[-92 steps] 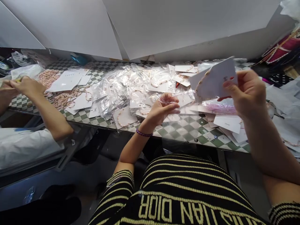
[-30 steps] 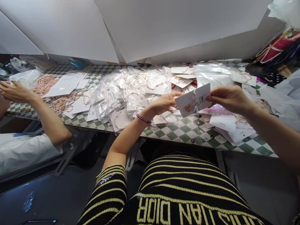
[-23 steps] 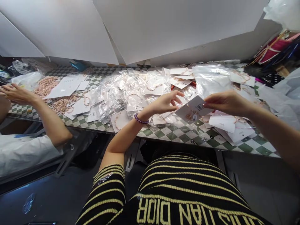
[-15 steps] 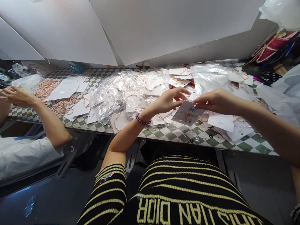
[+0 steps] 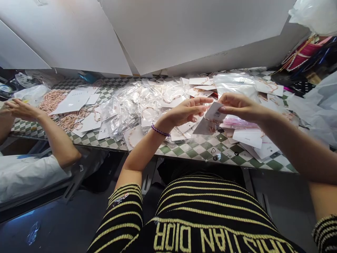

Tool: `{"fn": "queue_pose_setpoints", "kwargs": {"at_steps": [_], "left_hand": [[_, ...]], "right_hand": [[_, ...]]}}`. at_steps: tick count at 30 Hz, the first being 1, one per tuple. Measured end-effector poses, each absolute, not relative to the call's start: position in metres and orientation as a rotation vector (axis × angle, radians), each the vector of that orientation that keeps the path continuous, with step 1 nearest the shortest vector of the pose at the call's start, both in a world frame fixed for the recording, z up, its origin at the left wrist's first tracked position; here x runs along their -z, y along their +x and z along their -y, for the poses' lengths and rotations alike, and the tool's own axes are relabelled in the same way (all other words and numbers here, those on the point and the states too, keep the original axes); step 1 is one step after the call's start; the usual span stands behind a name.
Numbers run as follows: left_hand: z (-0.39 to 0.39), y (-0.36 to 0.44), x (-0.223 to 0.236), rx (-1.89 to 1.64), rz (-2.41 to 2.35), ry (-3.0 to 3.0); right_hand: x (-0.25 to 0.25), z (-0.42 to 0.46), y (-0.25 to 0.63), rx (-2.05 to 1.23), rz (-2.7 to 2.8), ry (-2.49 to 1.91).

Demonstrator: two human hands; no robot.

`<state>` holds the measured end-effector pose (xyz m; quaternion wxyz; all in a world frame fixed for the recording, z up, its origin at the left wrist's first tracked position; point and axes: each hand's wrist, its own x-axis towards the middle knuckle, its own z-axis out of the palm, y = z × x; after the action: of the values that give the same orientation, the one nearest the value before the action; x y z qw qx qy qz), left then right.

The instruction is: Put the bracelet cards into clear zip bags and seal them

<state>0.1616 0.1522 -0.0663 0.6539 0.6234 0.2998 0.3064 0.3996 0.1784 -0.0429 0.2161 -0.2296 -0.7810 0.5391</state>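
Note:
My right hand (image 5: 237,107) pinches the top edge of a white jewelry card (image 5: 213,111) between thumb and fingers. The card is tilted, and a thin gold-coloured chain bracelet (image 5: 214,121) hangs across its lower part. Just left of the card is my left hand (image 5: 191,111), its fingers stretched out and apart; whether a fingertip touches the card I cannot tell. Beneath my right hand lie clear plastic bags with a pink seal strip (image 5: 238,121). Bagged cards with bracelets (image 5: 150,112) cover the table to the left of my hands.
The checkered table (image 5: 181,151) holds more white cards (image 5: 247,138) at the right and a stack of clear bags (image 5: 235,86) behind. On the left, a co-worker's hands (image 5: 22,109) are beside piles of pinkish chains (image 5: 52,100). White boards (image 5: 197,31) stand along the back.
My right hand has turned the card from lying nearly flat to a steeper tilt. My left fingers have straightened and drawn slightly left. The pink seal strip now shows below my right hand.

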Motion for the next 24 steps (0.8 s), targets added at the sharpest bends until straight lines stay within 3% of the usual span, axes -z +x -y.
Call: {"fn": "queue_pose_setpoints", "kwargs": {"at_steps": [2,6,8,13,17,24], "left_hand": [[-0.155,0.160,0.070,-0.719,-0.775,1.451],[-0.145,0.160,0.073,-1.334,-1.272,1.850],[-0.130,0.164,0.076,-1.467,-1.336,2.232],[-0.100,0.172,0.083,-1.022,-1.347,2.731],[-0.099,0.171,0.084,-1.016,-1.467,2.732],[-0.105,0.171,0.067,-1.036,-1.039,2.899]], "right_hand": [[0.045,-0.178,0.395,-1.515,2.114,-0.741],[0.049,-0.179,0.390,-1.363,1.969,-1.030],[0.051,-0.180,0.388,-1.273,1.920,-1.082],[0.052,-0.180,0.387,-1.153,1.833,-1.130],[0.048,-0.176,0.391,-1.101,1.835,-1.178],[0.039,-0.172,0.400,-1.089,2.127,-1.049]]}}
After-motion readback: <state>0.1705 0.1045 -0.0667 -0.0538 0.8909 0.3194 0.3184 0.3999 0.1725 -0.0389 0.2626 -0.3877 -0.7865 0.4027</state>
